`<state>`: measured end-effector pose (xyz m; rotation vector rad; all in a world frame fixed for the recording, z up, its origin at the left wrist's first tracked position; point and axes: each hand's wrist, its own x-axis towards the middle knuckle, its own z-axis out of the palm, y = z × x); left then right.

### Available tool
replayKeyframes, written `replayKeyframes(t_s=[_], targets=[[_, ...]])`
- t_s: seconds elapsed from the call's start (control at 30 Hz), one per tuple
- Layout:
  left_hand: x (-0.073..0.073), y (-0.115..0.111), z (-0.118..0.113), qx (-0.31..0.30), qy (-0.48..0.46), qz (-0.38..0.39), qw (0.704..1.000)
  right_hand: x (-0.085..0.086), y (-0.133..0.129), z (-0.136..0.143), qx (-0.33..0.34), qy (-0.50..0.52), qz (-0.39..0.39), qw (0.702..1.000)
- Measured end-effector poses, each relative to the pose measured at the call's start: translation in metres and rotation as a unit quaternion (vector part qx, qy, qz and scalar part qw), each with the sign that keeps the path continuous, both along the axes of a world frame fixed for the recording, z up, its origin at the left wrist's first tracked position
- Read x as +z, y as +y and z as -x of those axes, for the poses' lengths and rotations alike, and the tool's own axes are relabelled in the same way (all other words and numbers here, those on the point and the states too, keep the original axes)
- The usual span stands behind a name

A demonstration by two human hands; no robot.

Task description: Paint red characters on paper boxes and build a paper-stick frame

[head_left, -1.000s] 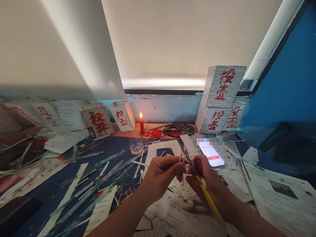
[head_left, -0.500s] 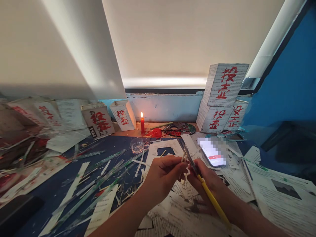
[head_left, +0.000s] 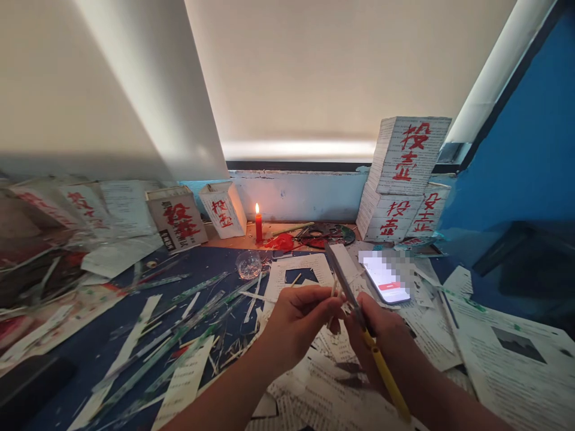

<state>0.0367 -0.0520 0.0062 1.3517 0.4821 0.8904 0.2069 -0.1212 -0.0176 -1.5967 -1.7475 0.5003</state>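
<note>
Near the middle, my left hand (head_left: 299, 323) pinches some small pale sticks (head_left: 335, 293) between thumb and fingers. My right hand (head_left: 381, 329) is closed around a long tool with a dark metal blade (head_left: 344, 275) and a yellow handle (head_left: 389, 383). The blade slants up and left, close beside the sticks. Both hands nearly meet above printed paper sheets (head_left: 314, 389). Whether the blade touches the sticks cannot be made out.
A lit red candle (head_left: 258, 227) stands behind the hands, near a clear glass dish (head_left: 248, 265). A bright phone (head_left: 386, 281) lies to the right. Paper boxes with red characters (head_left: 415, 149) stand at the back. Strips and sticks litter the blue surface (head_left: 135, 323) at left.
The tool in my right hand has shifted slightly, its handle lower and further left and its blade a little more to the right. My left hand has stayed nearly in place.
</note>
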Motion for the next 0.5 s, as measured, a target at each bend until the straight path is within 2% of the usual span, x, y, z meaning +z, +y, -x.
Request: replayKeyframes(t_s=[0.1, 0.23, 0.37, 0.5], targets=[[-0.007, 0.004, -0.002, 0.012, -0.004, 0.018, 1.000, -0.001, 0.002, -0.005, -0.035, 0.023, -0.012, 0.999], [-0.015, 0.008, -0.005, 0.014, -0.015, 0.051, 0.998, -0.012, 0.013, -0.020, -0.049, 0.071, -0.006, 0.996], [-0.018, 0.008, -0.007, -0.034, -0.013, 0.081, 0.996, -0.020, 0.021, -0.027, -0.047, 0.185, 0.009, 0.982], [-0.019, 0.006, -0.008, -0.084, 0.017, 0.100, 0.991, -0.013, 0.022, -0.029, -0.034, 0.235, -0.021, 0.971]])
